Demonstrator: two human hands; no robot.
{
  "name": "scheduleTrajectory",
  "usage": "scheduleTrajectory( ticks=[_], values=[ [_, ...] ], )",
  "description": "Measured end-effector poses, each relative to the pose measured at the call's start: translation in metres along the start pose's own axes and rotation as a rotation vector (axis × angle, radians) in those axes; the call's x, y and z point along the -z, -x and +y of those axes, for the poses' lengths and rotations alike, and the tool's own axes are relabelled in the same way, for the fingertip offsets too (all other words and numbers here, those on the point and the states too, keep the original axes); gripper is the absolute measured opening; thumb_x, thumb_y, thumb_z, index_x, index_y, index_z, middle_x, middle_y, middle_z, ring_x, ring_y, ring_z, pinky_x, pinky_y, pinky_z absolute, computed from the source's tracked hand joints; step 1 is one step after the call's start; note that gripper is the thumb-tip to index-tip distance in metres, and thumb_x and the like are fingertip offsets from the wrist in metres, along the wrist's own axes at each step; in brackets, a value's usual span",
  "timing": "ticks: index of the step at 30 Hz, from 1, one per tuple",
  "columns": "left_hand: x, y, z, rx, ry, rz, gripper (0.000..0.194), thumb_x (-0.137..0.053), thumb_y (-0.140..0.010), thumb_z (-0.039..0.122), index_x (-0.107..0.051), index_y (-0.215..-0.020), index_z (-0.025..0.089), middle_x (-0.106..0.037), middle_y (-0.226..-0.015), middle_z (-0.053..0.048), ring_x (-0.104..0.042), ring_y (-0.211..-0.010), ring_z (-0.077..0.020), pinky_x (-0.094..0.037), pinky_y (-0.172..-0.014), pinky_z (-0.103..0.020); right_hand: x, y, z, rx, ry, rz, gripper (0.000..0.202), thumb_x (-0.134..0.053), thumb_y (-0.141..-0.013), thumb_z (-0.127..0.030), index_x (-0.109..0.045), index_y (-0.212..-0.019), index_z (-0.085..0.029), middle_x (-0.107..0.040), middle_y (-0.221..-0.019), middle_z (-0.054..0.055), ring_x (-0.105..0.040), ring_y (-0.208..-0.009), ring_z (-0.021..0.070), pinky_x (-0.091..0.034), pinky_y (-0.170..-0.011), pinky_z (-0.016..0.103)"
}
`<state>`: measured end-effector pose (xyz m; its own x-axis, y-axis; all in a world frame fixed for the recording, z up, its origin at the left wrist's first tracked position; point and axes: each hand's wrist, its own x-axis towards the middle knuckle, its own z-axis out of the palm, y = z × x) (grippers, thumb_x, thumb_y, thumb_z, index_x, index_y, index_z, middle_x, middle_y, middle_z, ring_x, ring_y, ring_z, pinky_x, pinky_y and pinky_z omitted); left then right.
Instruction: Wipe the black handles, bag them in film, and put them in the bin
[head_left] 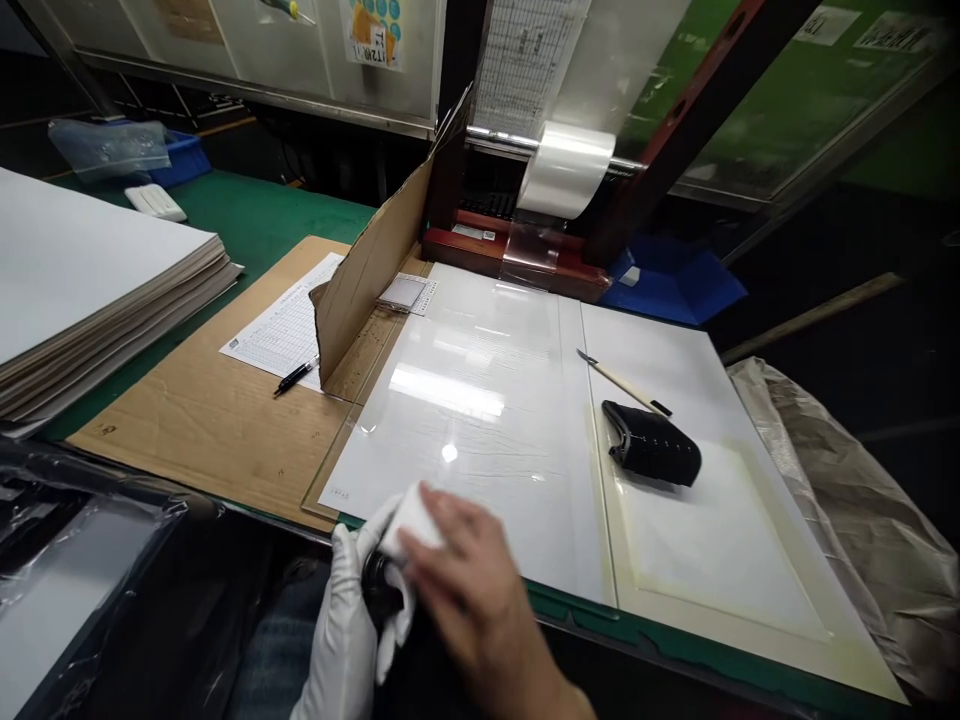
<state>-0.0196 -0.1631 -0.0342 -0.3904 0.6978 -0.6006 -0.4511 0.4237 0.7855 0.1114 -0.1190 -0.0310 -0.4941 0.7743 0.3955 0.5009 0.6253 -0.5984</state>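
Note:
My left hand (349, 610), in a white glove, is wrapped round a small dark rounded object (381, 585) at the table's front edge. Part of that object is hidden by the fingers. My bare right hand (469, 580) pinches a folded white cloth (412, 525) against the top of the dark object. Beyond my hands lies a white sheet under clear film (480, 440) on the table. A black curved part (652, 445) rests on the right side, with a thin knife (622, 382) just behind it.
An upright cardboard divider (375, 260) stands left of the film. Left of it are a printed form (289, 320), a black pen (295, 377) and a stack of white sheets (90, 270). A film roll (568, 170) hangs at the back, near a blue tray (675, 285).

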Motion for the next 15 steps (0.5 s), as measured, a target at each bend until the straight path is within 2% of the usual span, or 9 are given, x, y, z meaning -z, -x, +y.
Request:
scheduleTrajectory(
  ticks=[2, 5, 6, 9, 11, 13, 15],
  values=[
    [-0.007, 0.001, 0.004, 0.043, 0.029, -0.01, 0.068, -0.043, -0.092, 0.072, -0.066, -0.129, 0.02, -0.079, -0.092, -0.01, -0.076, -0.075, -0.0213, -0.062, -0.06, -0.027, 0.006, -0.003, 0.005, -0.049, -0.014, 0.0, 0.034, -0.056, -0.096, -0.019, -0.064, -0.128, -0.028, -0.057, -0.146, 0.008, -0.053, -0.127, 0.0253, -0.056, -0.094, 0.048],
    [-0.013, -0.001, 0.007, 0.033, 0.046, -0.09, 0.077, -0.034, -0.092, 0.076, -0.067, -0.128, 0.017, -0.079, -0.095, -0.014, -0.076, -0.084, -0.0244, -0.064, -0.068, -0.032, 0.015, -0.006, 0.014, 0.135, -0.082, -0.094, 0.028, -0.059, -0.095, -0.02, -0.067, -0.122, -0.023, -0.056, -0.146, 0.009, -0.053, -0.126, 0.0267, -0.055, -0.095, 0.048],
    [-0.014, -0.002, 0.006, 0.022, 0.042, -0.111, 0.077, -0.033, -0.093, 0.076, -0.067, -0.129, 0.017, -0.079, -0.097, -0.014, -0.076, -0.086, -0.0244, -0.064, -0.069, -0.032, 0.017, -0.006, 0.015, 0.157, -0.085, -0.117, 0.027, -0.059, -0.095, -0.02, -0.068, -0.121, -0.023, -0.057, -0.145, 0.009, -0.053, -0.126, 0.0264, -0.055, -0.094, 0.047],
    [-0.015, -0.006, 0.002, 0.003, 0.029, -0.089, 0.069, -0.04, -0.092, 0.074, -0.069, -0.127, 0.021, -0.078, -0.106, -0.011, -0.076, -0.09, -0.0231, -0.064, -0.069, -0.029, 0.018, -0.003, 0.017, 0.018, 0.013, -0.028, 0.032, -0.057, -0.096, -0.015, -0.065, -0.126, -0.023, -0.059, -0.142, 0.01, -0.055, -0.124, 0.026, -0.056, -0.092, 0.048],
    [-0.015, -0.007, -0.001, -0.028, 0.023, -0.064, 0.069, -0.043, -0.09, 0.075, -0.072, -0.121, 0.02, -0.077, -0.108, -0.011, -0.075, -0.09, -0.0232, -0.064, -0.069, -0.028, 0.015, 0.0, 0.014, 0.031, 0.048, 0.039, 0.033, -0.057, -0.094, -0.013, -0.065, -0.125, -0.021, -0.058, -0.143, 0.013, -0.054, -0.124, 0.0283, -0.056, -0.089, 0.049],
    [-0.016, -0.007, -0.003, -0.039, 0.019, -0.059, 0.072, -0.043, -0.088, 0.077, -0.072, -0.12, 0.02, -0.077, -0.108, -0.012, -0.075, -0.084, -0.0218, -0.063, -0.066, -0.027, 0.012, 0.003, 0.009, 0.061, 0.058, 0.043, 0.032, -0.057, -0.093, -0.013, -0.067, -0.123, -0.019, -0.058, -0.143, 0.014, -0.054, -0.124, 0.0296, -0.056, -0.088, 0.049],
    [-0.017, -0.005, -0.004, 0.004, 0.023, -0.066, 0.071, -0.044, -0.089, 0.077, -0.069, -0.126, 0.021, -0.076, -0.113, -0.011, -0.074, -0.078, -0.0189, -0.062, -0.061, -0.024, 0.008, 0.007, 0.004, -0.065, 0.112, 0.067, 0.034, -0.057, -0.094, -0.014, -0.065, -0.127, -0.021, -0.059, -0.142, 0.013, -0.055, -0.122, 0.0291, -0.056, -0.087, 0.048]
  ],
)
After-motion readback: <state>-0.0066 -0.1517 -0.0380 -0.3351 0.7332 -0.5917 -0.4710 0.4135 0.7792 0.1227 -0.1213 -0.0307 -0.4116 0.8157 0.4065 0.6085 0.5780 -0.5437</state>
